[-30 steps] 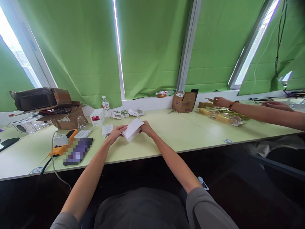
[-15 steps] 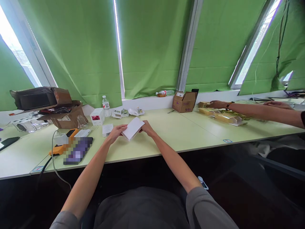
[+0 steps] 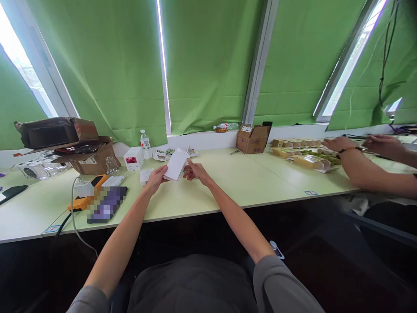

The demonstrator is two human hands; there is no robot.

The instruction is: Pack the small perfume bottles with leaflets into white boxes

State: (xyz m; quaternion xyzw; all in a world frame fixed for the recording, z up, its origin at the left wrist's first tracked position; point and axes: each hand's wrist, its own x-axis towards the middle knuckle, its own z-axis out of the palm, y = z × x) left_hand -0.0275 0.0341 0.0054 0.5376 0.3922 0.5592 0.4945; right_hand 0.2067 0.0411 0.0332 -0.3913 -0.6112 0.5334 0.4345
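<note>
My left hand (image 3: pixel 156 178) grips the left edge of a slim white box (image 3: pixel 176 165), thumb on top and fingers beneath. The box is tilted above the table, and what looks like a flap stands out at its far end. Beside the box's right edge is my right hand (image 3: pixel 196 172), its fingers partly bent and apart; whether a fingertip touches the box I cannot tell. A white printed card or small box (image 3: pixel 145 177) lies behind my left hand. Beyond the white box, small white packaging with a coiled cable (image 3: pixel 169 152) rests on the table.
At left are a white box with a pink picture (image 3: pixel 133 159), a water bottle (image 3: pixel 144 142), open cardboard boxes (image 3: pixel 87 158), a yellow power strip (image 3: pixel 80 204) and a blurred phone (image 3: pixel 107 205). Rightward stand a brown carton (image 3: pixel 251 140) and yellow trays (image 3: pixel 309 161), with another person's hands (image 3: pixel 340 144).
My right hand has come off the white box's right edge, and the box has turned more upright in my left hand. The other person's arms have drawn back to the right.
</note>
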